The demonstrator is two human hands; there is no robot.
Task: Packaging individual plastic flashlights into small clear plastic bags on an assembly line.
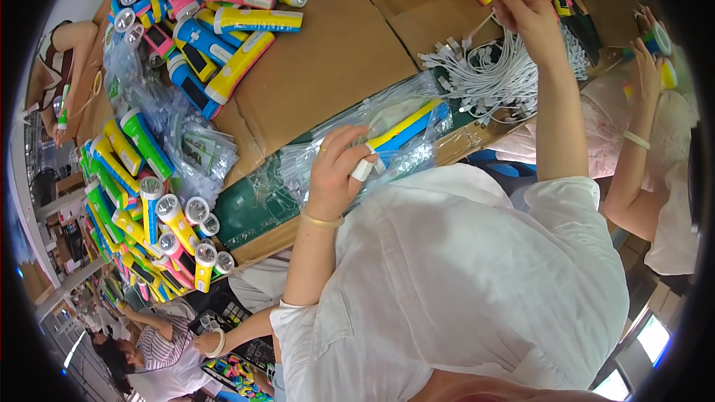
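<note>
My left hand (pixel 334 173) is closed at the table's near edge, its fingers curled round a small white piece (pixel 363 170) that may be a cable plug. Right beside those fingers, a yellow and blue flashlight (pixel 408 132) lies among clear plastic bags (pixel 298 167); whether it is inside one is hard to tell. My right hand (pixel 523 15) is raised at the far right, fingertips pinched on a thin pale strand, seemingly a white cable. Beneath it spreads a heap of white charging cables (pixel 495 74) with plugs at their ends.
Piles of coloured flashlights (pixel 216 45) fill the far left, with another pile (pixel 141 208) at the left edge. Cardboard (pixel 320 67) covers the tabletop. Leaflets in plastic (pixel 208 149) lie at left. A co-worker's hand (pixel 646 67) holds a flashlight at right; another person (pixel 160 342) sits lower left.
</note>
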